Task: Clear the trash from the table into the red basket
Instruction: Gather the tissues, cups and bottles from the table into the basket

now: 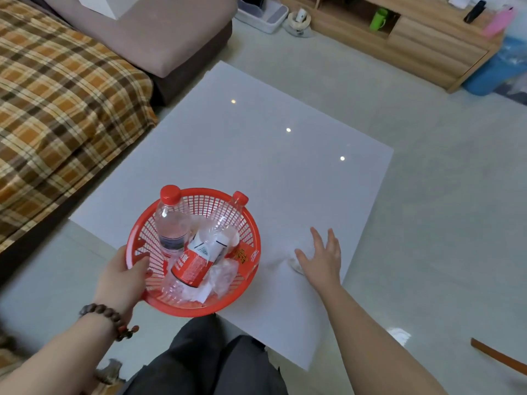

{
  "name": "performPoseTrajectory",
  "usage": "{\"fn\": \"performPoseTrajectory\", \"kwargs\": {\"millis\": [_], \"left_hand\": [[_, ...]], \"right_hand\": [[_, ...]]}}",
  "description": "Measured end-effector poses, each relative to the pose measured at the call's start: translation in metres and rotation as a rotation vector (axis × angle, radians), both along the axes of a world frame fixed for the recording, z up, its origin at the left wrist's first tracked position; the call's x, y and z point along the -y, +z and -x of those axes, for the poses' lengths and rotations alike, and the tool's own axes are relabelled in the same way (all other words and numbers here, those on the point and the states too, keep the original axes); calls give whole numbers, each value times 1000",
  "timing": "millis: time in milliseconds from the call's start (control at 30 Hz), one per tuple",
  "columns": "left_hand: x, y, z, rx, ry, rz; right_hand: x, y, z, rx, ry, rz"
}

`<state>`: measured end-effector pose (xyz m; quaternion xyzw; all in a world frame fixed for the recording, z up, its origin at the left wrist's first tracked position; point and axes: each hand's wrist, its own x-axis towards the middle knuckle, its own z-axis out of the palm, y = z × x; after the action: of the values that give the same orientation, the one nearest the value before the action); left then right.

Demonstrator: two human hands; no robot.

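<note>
Nearest are the person's dark-trousered knees (205, 363) at the worktop's near corner. The left hand (121, 276), with a wooden bead bracelet (109, 317) at its wrist, grips the near rim of the red basket (253, 238), thumb hooked inside the mesh. The basket sits at the near left edge of the pale worktop (256, 155), partly overhanging it. Inside lie two clear plastic bottles with red caps, one (171, 220) upright on the left, the other (212, 246) leaning to the right with a red label, over crumpled clear wrappers (222, 276) and a red carton (245, 256). Just right of the basket, the right hand (322, 259) is spread flat, fingers straight, over a small whitish scrap (295, 265) on the worktop; whether it touches the scrap I cannot tell. Further left is a plaid-covered sofa (57, 104), and beyond the worktop a wooden cabinet (413, 38) holding a green cup (377, 19).
</note>
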<state>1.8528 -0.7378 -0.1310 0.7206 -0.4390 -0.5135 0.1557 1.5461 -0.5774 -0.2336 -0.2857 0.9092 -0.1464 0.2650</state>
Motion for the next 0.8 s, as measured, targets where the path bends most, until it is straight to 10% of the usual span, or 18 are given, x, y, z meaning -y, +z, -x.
{"fn": "performPoseTrajectory", "kwargs": {"millis": [333,800], "left_hand": [[-8,-37,-12,42,70,-32],[11,0,2,2,-12,7]], "right_hand": [[3,-94,-20,74,44,-221],[15,75,-32,241,-422,583]]}}
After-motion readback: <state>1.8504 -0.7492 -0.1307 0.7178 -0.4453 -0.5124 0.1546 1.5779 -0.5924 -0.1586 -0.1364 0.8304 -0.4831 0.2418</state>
